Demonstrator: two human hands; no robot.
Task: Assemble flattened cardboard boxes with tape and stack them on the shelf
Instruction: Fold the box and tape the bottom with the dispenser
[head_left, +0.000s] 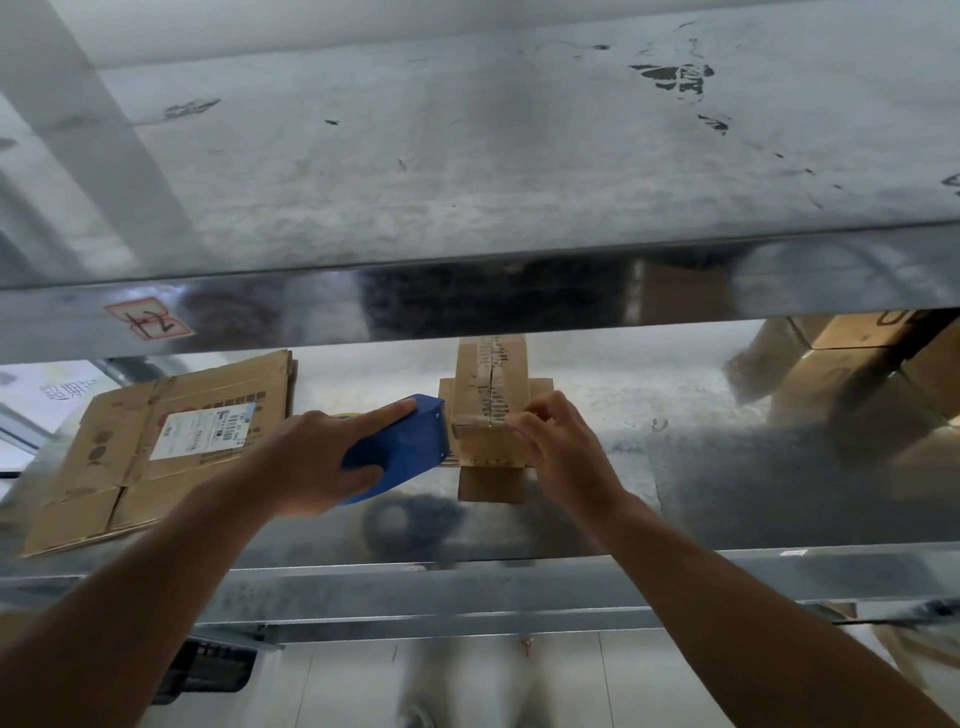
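Note:
A small cardboard box (488, 400) stands on the metal shelf (649, 499), its taped seam facing me. My left hand (317, 462) grips a blue tape dispenser (402, 452), forefinger stretched along its top, with the dispenser's front against the box's left side. My right hand (558, 441) pinches the clear tape at the box's near edge, fingers curled onto the seam. A stack of flattened cardboard boxes (166, 441) with a white label lies on the shelf to the left.
An upper metal shelf (467, 156) hangs close above, its front lip low over the box. Assembled cardboard boxes (878, 364) sit at the back right of the shelf. A dark crate (208, 670) is below the shelf's front edge, left.

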